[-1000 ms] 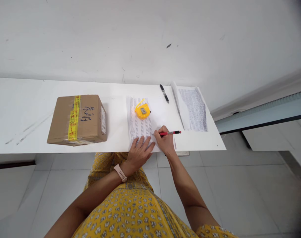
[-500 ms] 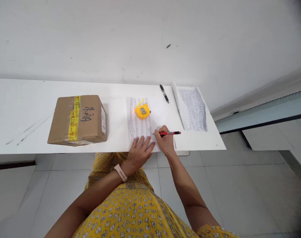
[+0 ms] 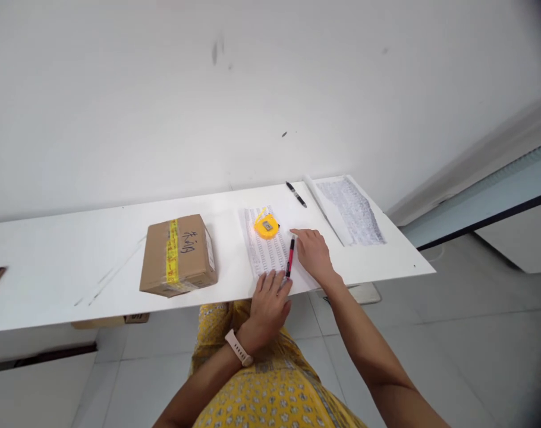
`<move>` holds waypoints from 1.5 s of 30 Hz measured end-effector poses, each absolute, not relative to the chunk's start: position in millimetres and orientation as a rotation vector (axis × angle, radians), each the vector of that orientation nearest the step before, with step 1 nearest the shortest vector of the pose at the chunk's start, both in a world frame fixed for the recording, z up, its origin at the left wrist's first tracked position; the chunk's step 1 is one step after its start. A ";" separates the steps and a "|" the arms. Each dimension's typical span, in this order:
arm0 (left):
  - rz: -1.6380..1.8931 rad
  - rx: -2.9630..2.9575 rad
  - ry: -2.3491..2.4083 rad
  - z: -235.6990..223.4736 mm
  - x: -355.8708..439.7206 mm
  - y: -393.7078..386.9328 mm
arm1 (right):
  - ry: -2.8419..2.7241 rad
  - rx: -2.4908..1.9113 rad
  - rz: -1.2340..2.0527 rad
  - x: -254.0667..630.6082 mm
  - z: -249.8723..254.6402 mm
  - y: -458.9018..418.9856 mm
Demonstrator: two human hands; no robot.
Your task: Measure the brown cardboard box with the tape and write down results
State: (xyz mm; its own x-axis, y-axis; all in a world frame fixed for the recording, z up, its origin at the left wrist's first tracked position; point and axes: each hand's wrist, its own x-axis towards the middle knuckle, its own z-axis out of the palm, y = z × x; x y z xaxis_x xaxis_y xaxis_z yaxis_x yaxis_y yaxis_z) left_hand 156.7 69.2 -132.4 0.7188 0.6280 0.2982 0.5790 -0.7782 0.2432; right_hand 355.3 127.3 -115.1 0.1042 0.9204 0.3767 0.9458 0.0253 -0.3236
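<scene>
Your red pen has just left the writing grip of your right hand. It now lies on the printed sheet, to the right of the yellow tape measure and nearer you, roughly pointing away from you. That looks like a pause in the writing. Your right hand is partly open, index finger reaching out by the pen's far end, holding nothing that shows; whether it touches the pen, you cannot tell from here. Your left hand is spread palm down on the sheet, on your side of the tape measure, gripping nothing; its fingertips are close to the pen's near end. The tape measure has stayed on the sheet. The taped box sits left of it on the table, and the black pen lies beyond it to the right.
</scene>
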 end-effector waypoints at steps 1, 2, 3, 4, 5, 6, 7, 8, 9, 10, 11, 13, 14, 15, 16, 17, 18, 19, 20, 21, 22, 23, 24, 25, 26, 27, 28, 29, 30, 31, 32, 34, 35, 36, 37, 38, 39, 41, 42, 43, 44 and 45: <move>0.561 2.751 0.992 -129.0 152.3 66.3 | -1.807 -1.876 -0.044 348.1 -111.2 136.2; 0.568 2.710 1.002 -125.5 147.7 62.8 | -1.808 -1.866 -0.013 340.3 -107.7 145.8; 0.577 2.667 1.013 -122.0 142.8 58.8 | -1.825 -1.864 0.027 332.3 -104.6 155.8; 0.586 2.626 1.023 -118.5 137.5 54.6 | -1.852 -1.868 0.076 324.5 -102.1 165.6; 0.597 2.582 1.030 -115.3 131.7 50.4 | -1.879 -1.880 0.128 317.2 -100.0 174.3; 0.620 2.534 1.041 -112.0 125.2 46.5 | -1.895 -1.896 0.179 310.6 -97.9 181.2; 0.657 2.480 1.053 -108.8 118.1 43.1 | -1.897 -1.909 0.220 304.7 -95.5 185.7; 0.714 2.417 1.070 -105.2 110.4 40.4 | -1.881 -1.915 0.248 299.5 -92.2 187.0; 0.791 2.342 1.093 -101.1 102.4 38.5 | -1.850 -1.907 0.261 294.7 -87.7 184.8; 0.883 2.251 1.123 -96.3 94.4 37.4 | -1.819 -1.877 0.266 290.1 -81.7 178.8; 0.983 2.139 1.159 -90.6 86.7 37.1 | -1.800 -1.818 0.267 285.3 -74.2 169.3; 1.167 1.844 1.190 -77.0 74.1 38.6 | -1.823 -1.612 0.296 273.4 -55.9 142.3; 1.237 1.673 1.154 -69.6 69.5 40.2 | -1.867 -1.489 0.316 265.9 -46.3 126.8; 1.279 1.502 1.082 -62.4 66.1 42.0 | -1.927 -1.372 0.341 257.5 -37.2 111.5; 1.291 1.343 0.989 -55.6 63.8 43.9 | -1.979 -1.267 0.357 248.8 -29.2 97.4; 1.282 1.207 0.896 -49.8 62.1 45.6 | -2.024 -1.182 0.371 240.4 -22.8 85.1; 1.264 1.097 0.822 -45.2 60.7 46.8 | -2.055 -1.120 0.385 233.2 -18.0 75.1; 1.245 1.010 0.779 -41.8 59.3 47.5 | -2.071 -1.079 0.414 227.8 -14.6 67.5; 1.229 0.941 0.760 -39.6 57.4 47.7 | -2.075 -1.053 0.466 224.5 -12.5 62.1; 1.224 0.886 0.751 -38.3 55.1 47.2 | -2.062 -1.034 0.539 223.2 -11.1 58.8; 1.227 0.842 0.740 -37.7 52.2 46.4 | -2.035 -1.017 0.627 223.7 -10.2 57.2; 1.230 0.807 0.724 -37.4 48.7 45.2 | -2.000 -0.998 0.718 225.2 -9.5 57.0; 1.228 0.783 0.699 -37.1 44.9 43.7 | -1.963 -0.976 0.798 226.9 -8.8 57.7; 1.218 0.771 0.669 -36.6 40.8 42.1 | -1.935 -0.954 0.863 228.2 -7.9 58.9; 1.197 0.767 0.639 -35.9 36.7 40.4 | -1.922 -0.935 0.916 228.5 -6.8 60.2; 1.167 0.767 0.615 -34.9 32.6 38.4 | -1.920 -0.923 0.965 227.7 -5.5 61.4; 1.134 0.769 0.600 -33.8 28.7 36.1 | -1.927 -0.917 1.017 225.6 -4.2 62.1; 1.102 0.772 0.591 -32.8 24.9 33.5 | -1.931 -0.920 1.070 222.6 -3.0 62.3; 1.074 0.774 0.589 -32.0 21.4 30.5 | -1.927 -0.933 1.127 218.9 -1.9 62.0; 1.051 0.775 0.593 -31.9 18.1 27.1 | -1.914 -0.951 1.185 215.0 -1.2 61.3; 1.035 0.774 0.600 -32.5 15.1 23.5 | -1.893 -0.967 1.242 211.0 -0.7 60.4; 1.020 0.779 0.613 -36.8 9.8 16.8 | -1.842 -0.998 1.345 203.6 -0.2 58.6; 1.024 0.787 0.615 -40.4 7.5 14.1 | -1.821 -1.015 1.384 200.2 0.2 57.9; 1.033 0.802 0.619 -44.5 5.3 12.1 | -1.810 -1.033 1.409 196.8 0.8 57.3; 1.047 0.826 0.631 -48.9 3.1 10.8 | -1.814 -1.048 1.419 193.4 1.8 56.8; 1.054 0.860 0.659 -53.0 0.9 10.0 | -1.835 -1.057 1.415 189.8 3.1 56.3; 1.052 0.905 0.708 -56.3 -1.4 9.7 | -1.873 -1.055 1.400 185.9 4.8 55.7; 1.050 1.037 0.856 -59.5 -7.0 9.1 | -1.970 -1.024 1.349 177.3 8.3 54.1; 1.064 1.137 0.940 -59.3 -10.3 8.5 | -2.015 -1.004 1.323 172.8 9.9 53.1; 1.087 1.256 1.028 -58.1 -13.9 7.4 | -2.053 -0.983 1.299 168.5 11.1 52.1; 1.116 1.386 1.116 -56.3 -17.5 5.7 | -2.081 -0.962 1.276 164.4 12.0 51.5; 1.145 1.512 1.200 -54.4 -21.0 3.2 | -2.100 -0.938 1.260 160.9 12.4 51.3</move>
